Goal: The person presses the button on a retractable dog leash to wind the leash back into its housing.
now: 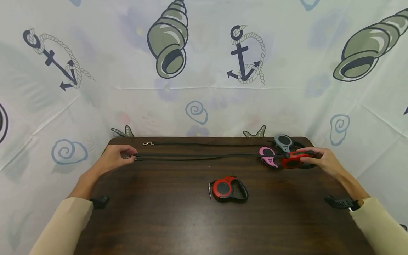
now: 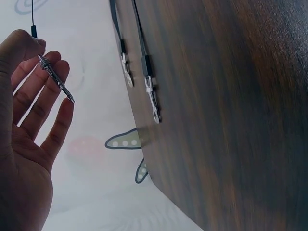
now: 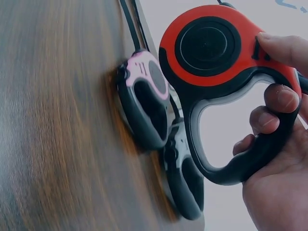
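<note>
My left hand pinches the end of a black leash cord between thumb and fingers; its silver snap clip hangs along the fingers. The right hand grips the black loop handle of a red retractable dog leash, thumb on its button area. The cord stretches taut between both hands above the table. Below the held leash lie a pink retractable leash and a grey one, cords drawn out leftward. Another red retractable leash rests mid-table, its clip at the casing.
The dark wooden table ends at a white cloth backdrop printed with shells and anchors. Two silver clips on the laid-out cords, one being a far clip, lie near the table's left end.
</note>
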{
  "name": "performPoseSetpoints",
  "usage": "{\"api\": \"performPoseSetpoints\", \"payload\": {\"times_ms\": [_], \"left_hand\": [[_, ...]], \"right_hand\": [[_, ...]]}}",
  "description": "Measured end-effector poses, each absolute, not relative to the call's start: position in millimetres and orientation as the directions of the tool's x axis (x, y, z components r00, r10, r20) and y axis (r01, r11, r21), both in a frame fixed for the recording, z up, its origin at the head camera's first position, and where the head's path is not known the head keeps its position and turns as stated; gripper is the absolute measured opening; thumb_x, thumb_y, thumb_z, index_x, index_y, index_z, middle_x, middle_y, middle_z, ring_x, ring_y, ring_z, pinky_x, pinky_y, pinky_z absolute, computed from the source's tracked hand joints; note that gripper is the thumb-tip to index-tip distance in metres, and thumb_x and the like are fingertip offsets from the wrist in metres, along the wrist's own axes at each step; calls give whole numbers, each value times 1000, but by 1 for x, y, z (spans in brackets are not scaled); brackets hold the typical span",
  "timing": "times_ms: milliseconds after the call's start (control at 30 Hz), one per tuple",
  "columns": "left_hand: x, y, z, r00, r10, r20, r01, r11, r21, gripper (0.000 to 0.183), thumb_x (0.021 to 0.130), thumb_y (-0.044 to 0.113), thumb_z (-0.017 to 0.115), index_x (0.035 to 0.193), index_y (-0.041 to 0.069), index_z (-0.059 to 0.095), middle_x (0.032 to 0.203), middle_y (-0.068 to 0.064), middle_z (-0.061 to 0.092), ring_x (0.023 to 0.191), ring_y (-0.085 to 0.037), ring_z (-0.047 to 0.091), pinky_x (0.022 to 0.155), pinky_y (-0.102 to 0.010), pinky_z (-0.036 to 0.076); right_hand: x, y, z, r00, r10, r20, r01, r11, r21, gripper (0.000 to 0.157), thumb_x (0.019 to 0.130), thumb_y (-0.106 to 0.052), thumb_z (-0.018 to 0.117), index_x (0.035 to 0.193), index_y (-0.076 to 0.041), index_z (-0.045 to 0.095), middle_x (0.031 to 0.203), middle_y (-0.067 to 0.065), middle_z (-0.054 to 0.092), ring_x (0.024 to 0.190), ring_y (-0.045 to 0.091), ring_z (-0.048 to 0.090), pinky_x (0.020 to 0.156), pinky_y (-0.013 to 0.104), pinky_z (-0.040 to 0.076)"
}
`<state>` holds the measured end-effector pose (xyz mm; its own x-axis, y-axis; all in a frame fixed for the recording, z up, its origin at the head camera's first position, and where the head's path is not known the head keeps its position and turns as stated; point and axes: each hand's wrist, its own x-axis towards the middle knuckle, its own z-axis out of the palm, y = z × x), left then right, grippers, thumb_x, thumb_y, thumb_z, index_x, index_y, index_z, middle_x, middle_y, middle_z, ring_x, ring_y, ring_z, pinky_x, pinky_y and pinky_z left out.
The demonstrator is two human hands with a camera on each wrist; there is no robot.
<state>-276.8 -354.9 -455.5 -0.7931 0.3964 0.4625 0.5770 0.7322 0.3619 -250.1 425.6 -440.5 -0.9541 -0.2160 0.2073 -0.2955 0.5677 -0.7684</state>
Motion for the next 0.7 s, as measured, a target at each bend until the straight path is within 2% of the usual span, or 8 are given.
{"api": "performPoseSetpoints", "payload": {"times_ms": [233,367,533,700], "left_hand": [[-276,-350,-453,-793,406,454,586,710,390,21,79,-5,85,96,4,79,88,-3,78,76,-17,70,66,-33,58],[-277,-347,-453,-787,414,458,594,708,381,21,78,-6,86,96,3,79,86,-2,77,74,-19,68,65,-26,55],[-276,-343,-452,-790,414,452,594,702,393,21,78,-7,85,95,3,78,85,-3,76,73,-24,68,66,-17,51],[-276,-340,-453,-792,413,450,591,703,395,19,79,-5,84,95,4,78,87,-5,78,76,-26,72,69,-15,51]], "right_hand": [[-251,417,-438,-954,-215,211,-298,565,-769,33,99,-8,73,131,1,70,107,-17,70,86,12,60,70,28,52],[-251,410,-435,-953,-220,206,-296,552,-780,34,99,-9,73,132,0,70,110,-16,69,90,11,61,73,27,54],[-250,402,-431,-949,-226,219,-311,565,-765,33,99,-10,75,130,0,71,109,-14,69,88,13,60,70,29,54],[-250,395,-429,-950,-225,215,-307,571,-761,34,98,-12,76,129,1,71,111,-14,67,87,13,62,71,29,56]]}}
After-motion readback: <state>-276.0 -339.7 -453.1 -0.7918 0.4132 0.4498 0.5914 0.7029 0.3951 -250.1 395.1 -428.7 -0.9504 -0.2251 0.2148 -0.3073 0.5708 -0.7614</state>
